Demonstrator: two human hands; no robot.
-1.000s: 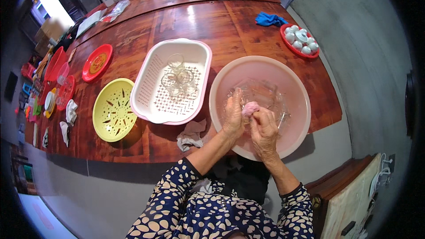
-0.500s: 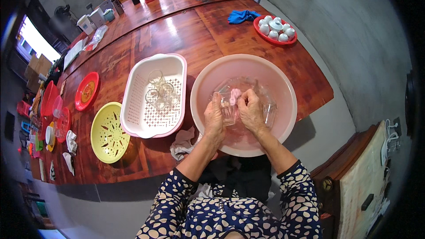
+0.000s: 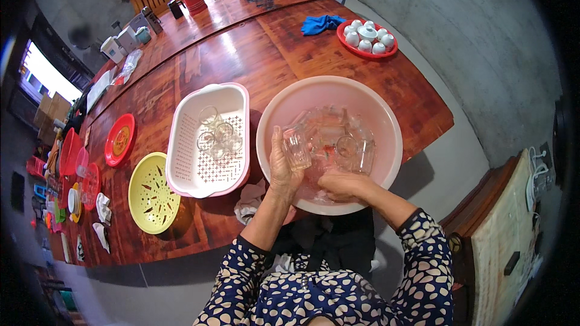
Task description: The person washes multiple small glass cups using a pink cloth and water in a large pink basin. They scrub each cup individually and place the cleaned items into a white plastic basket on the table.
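A large pale pink basin (image 3: 391,115) holds water and several clear glasses, among them an upright-looking tumbler (image 3: 366,158) at its right side. Inside its left part, my left hand (image 3: 283,164) is closed around a clear drinking glass (image 3: 297,152), which tilts slightly. Low over the near side of the basin is my right hand (image 3: 342,187), fingers curled in; whatever they hold is hidden beneath the hand. To the left stands a white basket (image 3: 192,124) with a pink outer rim and several clear glasses (image 3: 221,136) in it.
Left of the basket is a yellow colander (image 3: 136,196). A crumpled cloth (image 3: 249,200) lies at the table's near edge. Beyond the basin are a red tray (image 3: 386,53) of white cups and a blue cloth (image 3: 322,24). A red plate (image 3: 121,139) lies farther left.
My right hand has dropped from the glass to the basin's near side, and the pink cloth it held has gone out of sight. My left hand keeps the glass, slightly farther left.
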